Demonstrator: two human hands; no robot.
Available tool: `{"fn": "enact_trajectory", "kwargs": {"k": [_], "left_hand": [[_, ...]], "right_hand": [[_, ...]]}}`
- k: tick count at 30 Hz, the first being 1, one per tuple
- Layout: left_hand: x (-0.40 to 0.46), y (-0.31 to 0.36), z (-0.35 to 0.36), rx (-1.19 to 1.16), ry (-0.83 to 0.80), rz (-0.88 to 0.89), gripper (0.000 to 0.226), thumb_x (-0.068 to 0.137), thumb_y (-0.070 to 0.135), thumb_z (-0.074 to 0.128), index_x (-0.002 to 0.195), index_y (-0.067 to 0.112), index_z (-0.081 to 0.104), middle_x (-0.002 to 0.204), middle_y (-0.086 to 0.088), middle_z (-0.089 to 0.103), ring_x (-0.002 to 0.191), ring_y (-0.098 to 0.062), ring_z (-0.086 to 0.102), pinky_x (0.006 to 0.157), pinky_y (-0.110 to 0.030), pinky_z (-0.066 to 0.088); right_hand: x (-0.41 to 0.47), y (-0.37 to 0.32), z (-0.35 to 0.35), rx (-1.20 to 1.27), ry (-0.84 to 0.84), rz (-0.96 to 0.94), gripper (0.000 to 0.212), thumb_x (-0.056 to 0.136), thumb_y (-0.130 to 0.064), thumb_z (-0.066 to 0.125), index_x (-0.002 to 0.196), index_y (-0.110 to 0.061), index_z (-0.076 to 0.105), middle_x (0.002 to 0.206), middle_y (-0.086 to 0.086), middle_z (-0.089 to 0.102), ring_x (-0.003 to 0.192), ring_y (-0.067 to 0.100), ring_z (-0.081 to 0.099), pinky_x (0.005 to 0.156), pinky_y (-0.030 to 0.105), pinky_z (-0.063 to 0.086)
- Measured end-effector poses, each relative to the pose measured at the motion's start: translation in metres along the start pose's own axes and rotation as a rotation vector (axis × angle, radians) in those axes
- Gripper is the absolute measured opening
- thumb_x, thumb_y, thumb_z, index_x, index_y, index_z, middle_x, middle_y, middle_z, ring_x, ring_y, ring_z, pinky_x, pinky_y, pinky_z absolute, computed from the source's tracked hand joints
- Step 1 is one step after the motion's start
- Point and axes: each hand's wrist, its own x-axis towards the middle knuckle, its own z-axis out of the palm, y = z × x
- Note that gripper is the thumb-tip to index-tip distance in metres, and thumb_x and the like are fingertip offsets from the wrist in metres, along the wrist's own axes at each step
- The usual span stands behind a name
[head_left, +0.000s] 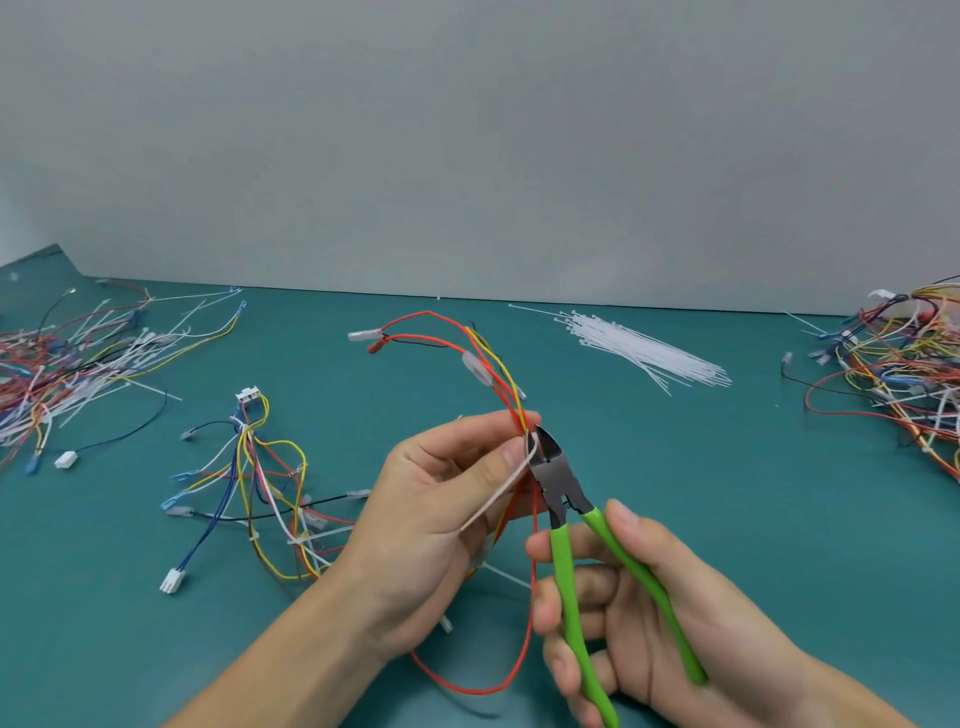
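— Two hands are shown over a teal table (675, 467). The left hand (441, 499) is curled, and a wire harness (488, 364) of red and yellow leads is pinched between its thumb and fingertips, held up off the table. The right hand (649, 613) is wrapped round the green handles of a pair of side cutters (558, 478).

— Where are the blades placed?

— They are set just beside the left thumb, at a white cable tie (498, 493) whose tail is seen trailing across the left palm. Whether the blades touch the tie cannot be made out, as the spot is small and partly covered by the fingertips.

— What else is cut off or hidden?

— The lower loop of the harness is hidden behind both hands. A heap of harnesses (904, 364) is cropped by the right edge and a second heap (62, 374) by the left edge. One more harness (260, 483) and a bunch of loose ties (644, 353) are laid out in full view.
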Motion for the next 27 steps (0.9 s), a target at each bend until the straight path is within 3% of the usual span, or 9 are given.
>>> {"fn": "enact_trajectory", "kwargs": {"k": [4,10,18,22,27], "left_hand": [[-0.001,0.001,0.0,-0.013,-0.026,0.025,0.031,0.075,0.019,0.089,0.104,0.01,0.081,0.096,-0.009,0.077,0.085,-0.02,0.074,0.076,-0.028,0.059],[-0.001,0.001,0.001,-0.006,-0.001,0.024,0.027,0.073,0.016,0.079,0.1,0.011,0.082,0.09,-0.007,0.077,0.08,-0.018,0.074,0.072,-0.027,0.059],[0.001,-0.003,-0.002,-0.005,0.015,-0.003,0.03,0.072,0.018,0.081,0.101,0.01,0.082,0.097,-0.011,0.077,0.087,-0.021,0.073,0.078,-0.031,0.06],[0.006,-0.008,-0.004,0.023,0.045,-0.037,0.021,0.081,0.012,0.08,0.102,0.01,0.081,0.097,-0.012,0.076,0.082,-0.02,0.071,0.076,-0.029,0.059],[0.012,-0.011,-0.008,0.022,0.14,-0.114,0.026,0.075,0.017,0.078,0.1,0.01,0.081,0.094,-0.011,0.075,0.079,-0.023,0.074,0.07,-0.029,0.06]], "right_hand": [[0.0,0.001,0.002,-0.009,0.033,-0.033,0.057,0.101,-0.056,0.057,0.129,-0.006,0.064,0.099,0.016,0.071,0.076,0.029,0.068,0.065,0.036,0.056],[-0.001,-0.001,0.007,-0.003,0.055,-0.028,0.057,0.1,-0.055,0.059,0.123,-0.004,0.067,0.09,0.016,0.068,0.069,0.027,0.066,0.057,0.034,0.054],[-0.002,-0.004,0.016,0.015,0.115,-0.008,0.054,0.097,-0.057,0.061,0.112,-0.006,0.069,0.079,0.013,0.06,0.056,0.023,0.057,0.051,0.03,0.048],[0.0,-0.006,0.021,0.078,0.211,0.04,0.051,0.096,-0.06,0.06,0.102,-0.011,0.073,0.072,0.008,0.054,0.047,0.019,0.05,0.042,0.026,0.043],[0.004,-0.01,0.024,0.146,0.36,0.037,0.046,0.092,-0.055,0.055,0.091,-0.015,0.076,0.068,0.004,0.051,0.042,0.016,0.044,0.036,0.024,0.037]]}}
